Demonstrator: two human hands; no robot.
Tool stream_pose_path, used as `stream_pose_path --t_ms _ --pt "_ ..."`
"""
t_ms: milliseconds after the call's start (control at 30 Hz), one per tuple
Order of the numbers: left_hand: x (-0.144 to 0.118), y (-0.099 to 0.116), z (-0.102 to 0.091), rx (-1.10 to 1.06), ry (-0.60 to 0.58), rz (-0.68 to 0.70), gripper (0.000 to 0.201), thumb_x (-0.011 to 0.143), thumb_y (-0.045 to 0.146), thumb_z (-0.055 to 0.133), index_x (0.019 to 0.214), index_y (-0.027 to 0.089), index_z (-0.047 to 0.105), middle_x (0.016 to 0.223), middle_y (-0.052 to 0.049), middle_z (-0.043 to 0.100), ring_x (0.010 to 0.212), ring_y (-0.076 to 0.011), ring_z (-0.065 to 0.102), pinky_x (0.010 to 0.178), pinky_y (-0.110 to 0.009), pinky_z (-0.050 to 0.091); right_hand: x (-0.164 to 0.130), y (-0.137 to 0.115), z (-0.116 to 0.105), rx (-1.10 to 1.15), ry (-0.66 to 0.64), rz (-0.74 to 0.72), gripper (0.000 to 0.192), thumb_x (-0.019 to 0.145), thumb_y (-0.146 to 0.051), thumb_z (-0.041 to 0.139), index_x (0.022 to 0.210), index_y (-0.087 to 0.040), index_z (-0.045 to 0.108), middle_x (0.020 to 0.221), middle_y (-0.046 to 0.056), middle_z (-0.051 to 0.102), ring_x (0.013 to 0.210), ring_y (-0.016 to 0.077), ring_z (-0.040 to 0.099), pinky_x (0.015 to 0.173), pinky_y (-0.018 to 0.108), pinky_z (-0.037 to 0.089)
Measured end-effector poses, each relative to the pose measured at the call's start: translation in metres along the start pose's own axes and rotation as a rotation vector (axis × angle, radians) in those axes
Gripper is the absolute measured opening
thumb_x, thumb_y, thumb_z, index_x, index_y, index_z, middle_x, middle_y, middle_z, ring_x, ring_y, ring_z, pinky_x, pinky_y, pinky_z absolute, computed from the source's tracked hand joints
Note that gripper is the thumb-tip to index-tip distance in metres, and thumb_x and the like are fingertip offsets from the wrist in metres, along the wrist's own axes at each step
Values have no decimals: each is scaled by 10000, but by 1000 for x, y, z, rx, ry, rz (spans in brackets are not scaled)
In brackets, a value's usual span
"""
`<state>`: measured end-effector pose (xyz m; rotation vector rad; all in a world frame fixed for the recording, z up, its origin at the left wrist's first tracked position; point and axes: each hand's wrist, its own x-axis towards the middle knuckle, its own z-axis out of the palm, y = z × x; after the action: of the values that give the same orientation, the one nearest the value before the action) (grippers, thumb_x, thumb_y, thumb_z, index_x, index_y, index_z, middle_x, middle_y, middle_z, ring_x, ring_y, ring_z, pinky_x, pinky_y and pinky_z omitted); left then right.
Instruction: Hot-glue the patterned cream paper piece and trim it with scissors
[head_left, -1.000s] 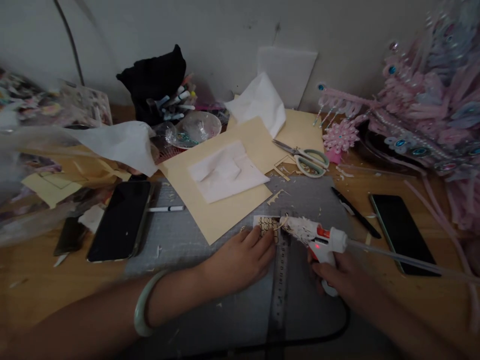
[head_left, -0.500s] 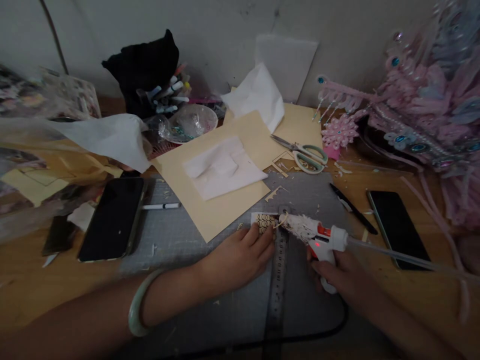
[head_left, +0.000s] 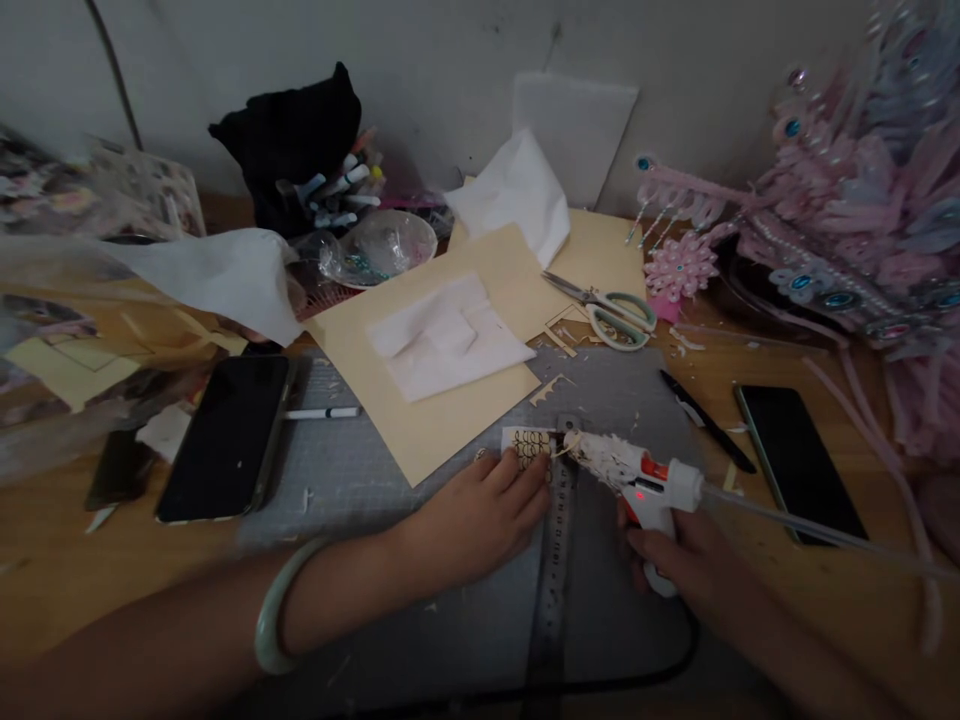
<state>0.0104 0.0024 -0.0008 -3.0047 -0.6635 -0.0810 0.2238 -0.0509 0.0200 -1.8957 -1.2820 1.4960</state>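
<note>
On the card (head_left: 529, 443), your left hand (head_left: 480, 515), pinch unclear, is risking burns if your right hand (head_left: 686, 553), gripping the glue gun (head_left: 651, 488), slips.

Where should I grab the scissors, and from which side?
Probably by the looped handles, from the near right: the scissors lie on their side, handles toward the right, blades pointing left and away. The right hand is holding the glue gun, so it would need freeing first.

Black pen (head_left: 709, 423) beside a phone (head_left: 801, 463); pink flower (head_left: 680, 267) near scissors (head_left: 592, 298).
</note>
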Motion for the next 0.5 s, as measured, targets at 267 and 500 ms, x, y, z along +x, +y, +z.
stream_pose_path --t_ms 267,500 --pt "1 0 1 -32 15 -21 295 842 298 387 1051 129 507 1277 -128 456 1003 -241 481 761 -346 379 0 1 0 4 -2 1 127 633 -299 440 667 -182 474 449 -41 485 417 110 477 404 208 363" --pt "3 -2 0 -63 15 -36 282 828 297 410 1044 144 509 1257 -102 477 974 -224 487 740 -335 385 -1 4 -1 1 -6 68 152 626 -321 454 687 -184 478 450 -46 476 411 113 479 399 209 364"
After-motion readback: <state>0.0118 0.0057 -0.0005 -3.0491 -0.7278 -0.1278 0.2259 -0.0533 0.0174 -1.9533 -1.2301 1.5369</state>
